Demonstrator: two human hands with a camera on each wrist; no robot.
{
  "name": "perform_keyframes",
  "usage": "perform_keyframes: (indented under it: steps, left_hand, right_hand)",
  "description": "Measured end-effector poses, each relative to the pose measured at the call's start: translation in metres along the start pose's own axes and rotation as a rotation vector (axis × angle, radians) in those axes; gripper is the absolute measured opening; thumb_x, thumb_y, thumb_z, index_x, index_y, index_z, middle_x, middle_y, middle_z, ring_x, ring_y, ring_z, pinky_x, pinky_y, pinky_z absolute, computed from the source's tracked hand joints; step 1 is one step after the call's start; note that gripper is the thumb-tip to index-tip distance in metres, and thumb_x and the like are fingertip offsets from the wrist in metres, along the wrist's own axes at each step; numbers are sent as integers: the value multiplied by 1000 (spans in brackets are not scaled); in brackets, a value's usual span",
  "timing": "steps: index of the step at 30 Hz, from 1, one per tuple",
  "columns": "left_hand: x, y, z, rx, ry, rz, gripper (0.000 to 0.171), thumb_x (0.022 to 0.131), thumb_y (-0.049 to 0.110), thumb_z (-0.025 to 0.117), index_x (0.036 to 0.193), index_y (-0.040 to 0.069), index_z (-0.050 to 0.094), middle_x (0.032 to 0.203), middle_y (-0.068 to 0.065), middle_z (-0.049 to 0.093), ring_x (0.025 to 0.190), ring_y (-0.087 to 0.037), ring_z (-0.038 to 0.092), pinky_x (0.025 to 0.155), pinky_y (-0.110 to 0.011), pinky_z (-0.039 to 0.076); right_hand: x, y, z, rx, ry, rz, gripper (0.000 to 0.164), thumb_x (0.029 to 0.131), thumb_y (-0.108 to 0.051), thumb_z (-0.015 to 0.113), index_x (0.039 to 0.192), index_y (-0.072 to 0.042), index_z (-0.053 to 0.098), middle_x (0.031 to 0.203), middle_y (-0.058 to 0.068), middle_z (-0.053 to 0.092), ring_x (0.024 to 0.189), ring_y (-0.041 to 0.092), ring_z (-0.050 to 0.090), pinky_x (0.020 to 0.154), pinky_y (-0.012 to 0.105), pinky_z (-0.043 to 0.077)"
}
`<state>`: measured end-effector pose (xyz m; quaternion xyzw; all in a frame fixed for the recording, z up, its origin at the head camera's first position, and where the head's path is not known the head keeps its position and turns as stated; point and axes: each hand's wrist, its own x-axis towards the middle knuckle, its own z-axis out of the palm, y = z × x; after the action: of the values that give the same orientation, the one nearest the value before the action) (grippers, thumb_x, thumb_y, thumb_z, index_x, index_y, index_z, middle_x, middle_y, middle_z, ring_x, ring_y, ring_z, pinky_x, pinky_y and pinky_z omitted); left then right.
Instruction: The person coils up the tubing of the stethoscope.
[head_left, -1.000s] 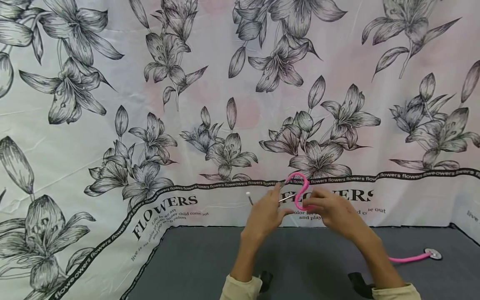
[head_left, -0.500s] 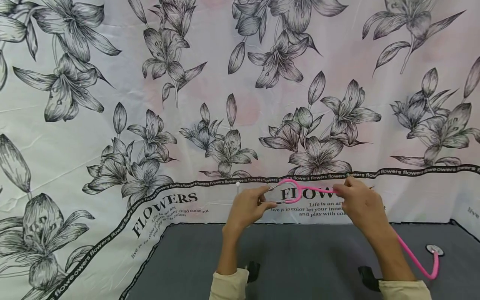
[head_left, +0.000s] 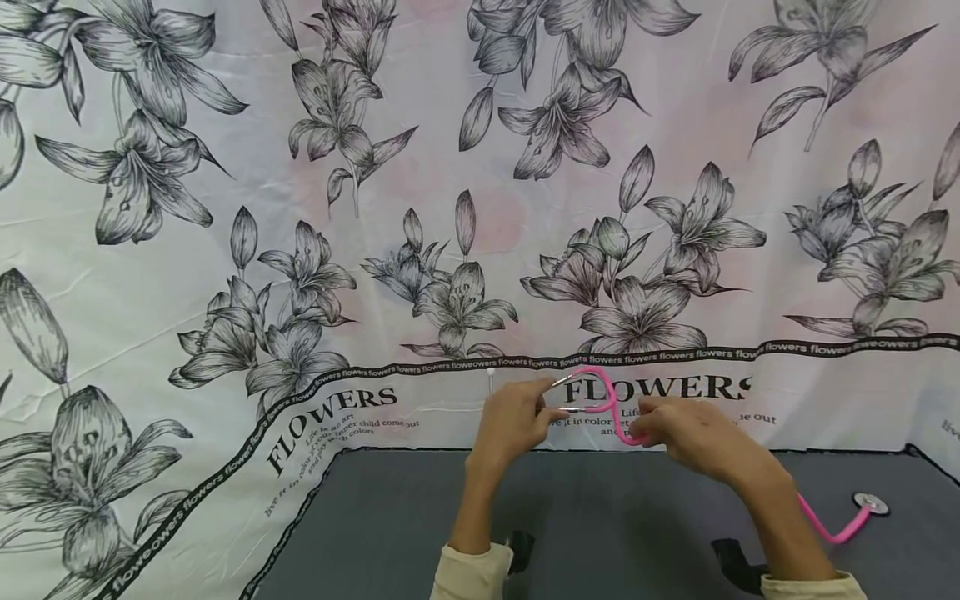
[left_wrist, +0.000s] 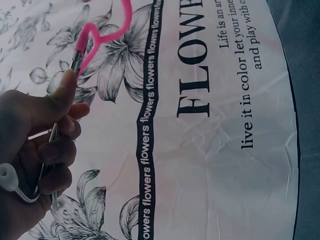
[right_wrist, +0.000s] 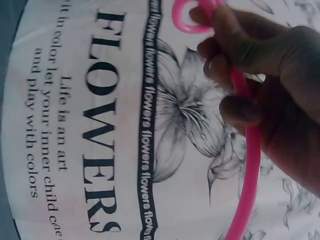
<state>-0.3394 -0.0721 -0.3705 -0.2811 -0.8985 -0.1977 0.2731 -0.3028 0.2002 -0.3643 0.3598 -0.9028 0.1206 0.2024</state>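
Pink stethoscope [head_left: 612, 398] held up before the flowered cloth [head_left: 442, 150]. Left hand [head_left: 513, 422] grips its metal ear tubes [head_left: 574, 409]; right hand [head_left: 693, 432] pinches its tubing [right_wrist: 253, 155]. Chest piece [head_left: 871, 503]: near side of the cloth; support beneath it unconfirmed.

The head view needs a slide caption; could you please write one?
Left hand grips metal tubes, right hand pink tubing: a stethoscope held before flowered cloth.

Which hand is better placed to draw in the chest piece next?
Probably the right hand: it holds the pink tubing and is nearer the chest piece; the left hand grips the metal tubes.
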Motion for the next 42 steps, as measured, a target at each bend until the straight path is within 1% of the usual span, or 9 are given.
perform_keyframes:
  steps: [5,9,12,15,19,25,29,33,42]
  left_hand:
    - [-1,5,1,204,13,20,41,89,33,82,126,17,75,75,3,75,60,-7,63,48,-16,34]
    - [1,13,7,339,28,82,36,87,36,84,118,20,78,85,6,78,67,-8,69,46,-16,34]
    - [3,23,13,333,7,121,36,88,39,84,118,21,78,83,7,77,66,-6,68,48,-15,37]
    - [3,34,16,289,-35,117,37,88,40,84,120,21,77,84,7,78,67,-6,67,51,-15,41]
    - [1,41,16,152,-107,50,41,88,37,85,124,18,75,83,6,77,65,-3,64,51,-14,40]
    - [2,42,12,-11,-162,-35,55,88,54,80,128,16,73,65,7,64,51,1,43,45,-15,29]
    - [3,45,13,18,-112,-45,35,96,43,74,122,19,76,59,7,59,48,1,38,42,-16,24]
    - [3,48,14,74,-79,-36,29,95,36,77,118,20,78,64,8,63,53,2,41,44,-14,27]
    - [5,51,16,142,-185,72,36,94,43,77,122,20,78,75,9,71,58,2,49,48,-11,31]
  right_hand:
    - [0,5,-3,135,91,-210,29,86,-4,79,86,-32,72,78,-14,39,72,-8,35,60,15,33]
    - [8,6,3,303,163,-401,33,83,9,76,95,-22,78,82,-10,51,74,-5,48,63,12,42]
    - [17,2,13,301,255,-452,34,77,14,79,95,-15,80,85,-7,59,73,-1,56,67,10,46]
    - [25,-2,23,200,359,-409,34,70,12,85,90,-15,79,83,-8,61,69,-2,53,65,9,44]
    - [31,-6,31,57,506,-331,36,65,14,87,85,-15,79,80,-7,62,65,0,53,60,11,45]
    - [37,-8,34,-40,643,-319,37,63,16,87,84,-14,79,81,-4,67,64,6,56,55,16,44]
    - [40,-9,36,-62,650,-338,38,66,13,88,87,-17,78,80,-5,63,65,5,52,55,16,41]
    - [38,-9,36,-20,607,-326,37,67,11,89,92,-15,80,83,-4,64,69,5,55,59,16,45]
    - [27,1,22,113,515,-300,45,65,13,87,106,-2,75,102,7,66,85,16,62,77,10,46]
